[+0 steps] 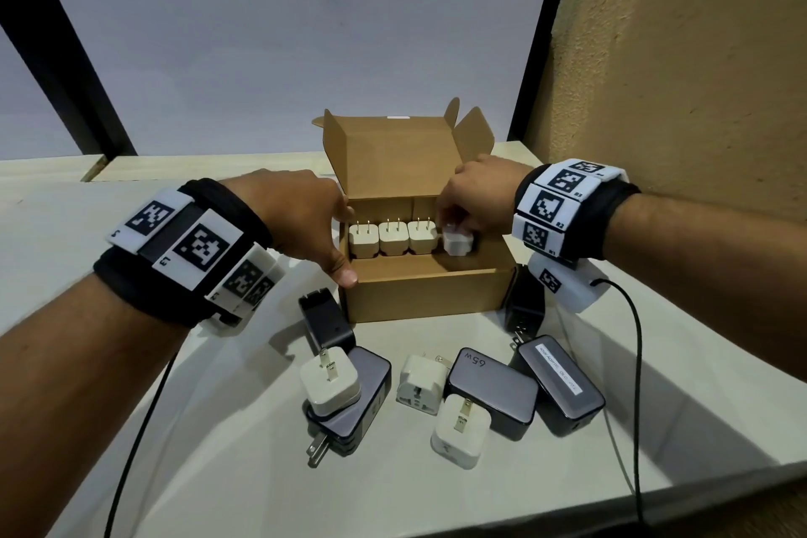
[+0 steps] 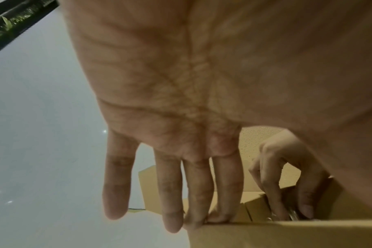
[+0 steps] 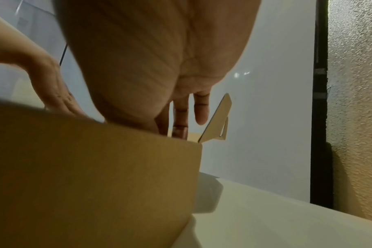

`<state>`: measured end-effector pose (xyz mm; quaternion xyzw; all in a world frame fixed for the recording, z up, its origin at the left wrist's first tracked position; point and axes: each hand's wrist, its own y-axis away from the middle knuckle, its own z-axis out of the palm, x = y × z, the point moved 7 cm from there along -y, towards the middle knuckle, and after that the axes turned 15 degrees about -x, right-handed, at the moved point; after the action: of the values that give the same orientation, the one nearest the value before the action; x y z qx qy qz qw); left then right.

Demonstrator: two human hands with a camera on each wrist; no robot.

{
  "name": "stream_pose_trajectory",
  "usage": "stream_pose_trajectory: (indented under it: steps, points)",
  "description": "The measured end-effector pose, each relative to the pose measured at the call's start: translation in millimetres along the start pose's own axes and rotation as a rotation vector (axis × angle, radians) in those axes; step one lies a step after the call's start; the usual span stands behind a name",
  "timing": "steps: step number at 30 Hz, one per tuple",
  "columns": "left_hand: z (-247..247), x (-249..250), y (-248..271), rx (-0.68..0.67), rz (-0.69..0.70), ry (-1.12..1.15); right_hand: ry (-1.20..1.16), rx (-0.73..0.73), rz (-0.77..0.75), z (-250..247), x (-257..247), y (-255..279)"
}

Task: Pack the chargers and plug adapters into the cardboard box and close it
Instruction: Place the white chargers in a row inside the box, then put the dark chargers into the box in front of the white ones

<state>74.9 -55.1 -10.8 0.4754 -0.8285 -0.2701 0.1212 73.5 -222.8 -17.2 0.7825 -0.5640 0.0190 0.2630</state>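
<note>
A pale, smooth worktop (image 1: pixel 567 428) runs up to a big frosted window with black frames (image 1: pixel 70 70), and a rough tan wall (image 1: pixel 698 57) closes the right side. Black cables trail from both wrists across the surface.

The cardboard box (image 1: pixel 428 297) stands open in the middle of the worktop, lid and side flaps up. Three white plug adapters (image 1: pixel 393 238) stand in a row inside along the far side, prongs up.

The left hand (image 1: pixel 301 214) holds the box's left wall: thumb on the near left corner outside, fingers straight and lightly spread, their tips on the rim, as the left wrist view shows. The right hand (image 1: pixel 476 197) reaches into the right end of the box, its grip pinching a fourth white adapter (image 1: pixel 458 242) just beside the third one, tilted.

On the worktop in front of the box lie three more white adapters (image 1: pixel 332 380) and several dark chargers (image 1: pixel 493 393), loosely heaped and touching. One white adapter rests on a dark charger at the left; another charger (image 1: pixel 524 310) stands close beside the box's right near corner.
</note>
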Motion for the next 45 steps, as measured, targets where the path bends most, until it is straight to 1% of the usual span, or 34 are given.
stream_pose_trajectory:
  steps: [3, 5, 6, 8, 9, 11, 17, 24, 26, 28, 30, 32, 34, 36, 41, 43, 45]
  points:
    - [-0.1, -1.0, -1.1, 0.002, 0.000, -0.004, -0.083, 0.053, 0.013, -9.9, 7.1, 7.0]
    - [-0.1, -2.1, -2.7, 0.000, -0.002, -0.009, -0.039, 0.096, 0.030, -14.1, 9.2, 16.1]
    - [-0.2, -2.0, -3.0, -0.003, -0.002, -0.013, 0.026, 0.087, 0.032, -11.7, 7.6, 19.7]
    - [-0.9, -1.2, -2.3, -0.005, 0.001, -0.018, 0.171, -0.031, 0.047, 5.0, 3.1, 21.9]
    - [-1.5, -0.8, -1.4, -0.005, 0.001, -0.019, 0.208, -0.086, 0.055, 13.4, 2.3, 22.6]
    - [-2.4, -0.1, -0.5, -0.002, 0.004, -0.022, 0.231, -0.108, 0.057, 20.3, 3.1, 22.4]
    - [-0.8, -1.5, -2.9, 0.003, 0.006, -0.035, 0.124, -0.086, 0.012, 20.5, 3.3, 18.3]
    - [-1.3, 0.5, -4.0, 0.007, 0.001, -0.043, 0.106, -0.074, 0.000, 18.0, 2.2, 21.5]
    - [-0.6, -0.2, -4.4, 0.000, 0.001, -0.041, 0.096, -0.035, 0.009, 10.0, 1.1, 26.8]
    - [0.1, -1.1, -4.8, -0.001, 0.000, -0.037, 0.065, 0.046, -0.002, -3.7, -4.7, 39.5]
    - [0.2, -1.9, -5.0, 0.003, 0.000, -0.031, -0.007, 0.139, -0.056, -17.8, -18.0, 58.6]
    - [0.3, -1.4, -4.3, 0.002, 0.001, -0.024, -0.109, 0.173, -0.136, -27.2, -36.6, 80.5]
    - [0.5, 0.3, -3.1, 0.002, 0.004, -0.018, -0.186, 0.121, -0.203, -27.4, -54.4, 100.1]
    - [0.6, 2.6, -1.3, 0.002, 0.004, -0.021, -0.209, 0.025, -0.258, -19.7, -67.1, 115.7]
    - [-0.7, 5.9, 3.5, 0.003, 0.002, -0.022, -0.281, -0.313, -0.337, 26.2, -83.5, 135.7]
    - [-1.3, 6.6, 4.4, 0.000, -0.004, -0.029, -0.256, -0.336, -0.363, 41.4, -90.3, 135.6]
    - [-0.6, 6.1, 4.7, 0.002, -0.005, -0.027, -0.236, -0.302, -0.341, 51.0, -92.7, 132.9]
